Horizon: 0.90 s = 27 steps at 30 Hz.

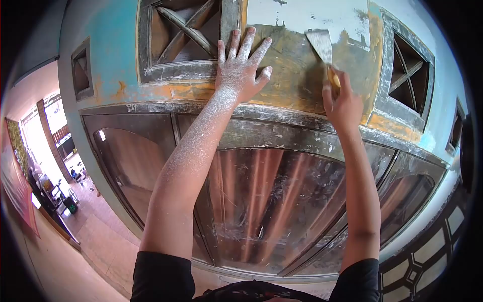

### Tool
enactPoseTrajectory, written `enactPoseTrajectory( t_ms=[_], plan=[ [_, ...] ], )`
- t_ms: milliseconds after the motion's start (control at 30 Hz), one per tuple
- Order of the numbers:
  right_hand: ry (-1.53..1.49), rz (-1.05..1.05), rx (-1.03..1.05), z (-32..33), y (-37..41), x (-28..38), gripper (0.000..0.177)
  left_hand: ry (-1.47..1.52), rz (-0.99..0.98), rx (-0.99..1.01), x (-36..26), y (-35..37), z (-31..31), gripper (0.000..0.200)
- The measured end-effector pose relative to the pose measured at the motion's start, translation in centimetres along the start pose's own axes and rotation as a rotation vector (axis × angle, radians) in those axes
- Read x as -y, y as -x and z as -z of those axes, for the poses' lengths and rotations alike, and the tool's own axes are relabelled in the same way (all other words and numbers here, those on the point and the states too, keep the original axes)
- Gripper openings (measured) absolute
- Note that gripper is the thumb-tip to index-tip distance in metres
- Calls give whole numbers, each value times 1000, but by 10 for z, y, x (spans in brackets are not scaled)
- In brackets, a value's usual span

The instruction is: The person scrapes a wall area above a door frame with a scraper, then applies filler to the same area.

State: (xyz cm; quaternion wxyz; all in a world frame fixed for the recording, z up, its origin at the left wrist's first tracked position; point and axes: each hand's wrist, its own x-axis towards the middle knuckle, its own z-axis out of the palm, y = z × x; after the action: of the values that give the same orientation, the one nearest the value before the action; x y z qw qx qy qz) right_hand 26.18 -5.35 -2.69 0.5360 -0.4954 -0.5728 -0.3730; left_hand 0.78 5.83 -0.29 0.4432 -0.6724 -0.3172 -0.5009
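Observation:
My left hand (239, 70) lies flat with its fingers spread against the wall, beside a square wooden vent with crossed slats (183, 31). White dust coats that hand and the forearm. My right hand (343, 103) is wrapped round the yellowish handle of a paint scraper (320, 44). The scraper's broad blade points up and rests at or close to the lower edge of a white patch (314, 14). Below that patch, the bare brownish wall (287, 65) shows between both hands. Blur hides part of the scraper's neck.
Below the hands runs a dark wooden window frame (282, 132) with glass panes (266, 201) and curtain-like folds behind. A second crossed vent (406, 73) is at the right. Turquoise paint (113, 45) covers the wall at left. A doorway opens onto a tiled floor (95, 221) at far left.

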Motion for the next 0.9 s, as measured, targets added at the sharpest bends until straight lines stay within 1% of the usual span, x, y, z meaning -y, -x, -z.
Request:
enactPoseTrajectory(
  t_ms=[33,67,100,167,267,333,400,467,633,700,733,800,833,900],
  plan=[
    [27,29,-7,-4,5,-5,36,-6,0,-6,0,-1,0,71],
    [34,22,-66,-13,5,-15,36,-9,13,2,0,-1,1,71],
    [35,29,-67,-13,-2,-10,36,-9,18,-2,0,-1,1,71],
    [113,-36,-62,-8,-24,-1,36,1,24,21,0,-1,2,72],
    [75,-31,-109,-9,-42,10,35,10,20,3,-2,-1,3,71],
    [44,-39,-117,-11,-38,14,34,13,16,3,0,-2,2,71],
    [47,-53,-52,-15,-15,15,34,14,23,-2,-1,0,1,71],
    [65,-43,-56,-16,-11,12,35,22,23,-6,-1,0,0,71],
    [139,-44,-75,-22,-42,16,35,39,22,-9,0,0,0,70],
    [153,0,-150,-25,-47,20,34,43,18,-23,-1,0,0,70],
    [154,-2,-150,-25,-42,23,34,45,17,-23,-1,0,-1,70],
    [166,-41,-57,-24,-20,30,37,46,24,-26,-1,0,-2,70],
    [167,-41,-54,-24,-11,29,37,47,26,-24,-1,1,-2,70],
    [185,46,-84,-25,2,22,41,69,22,-40,0,1,-3,70]
  ],
)
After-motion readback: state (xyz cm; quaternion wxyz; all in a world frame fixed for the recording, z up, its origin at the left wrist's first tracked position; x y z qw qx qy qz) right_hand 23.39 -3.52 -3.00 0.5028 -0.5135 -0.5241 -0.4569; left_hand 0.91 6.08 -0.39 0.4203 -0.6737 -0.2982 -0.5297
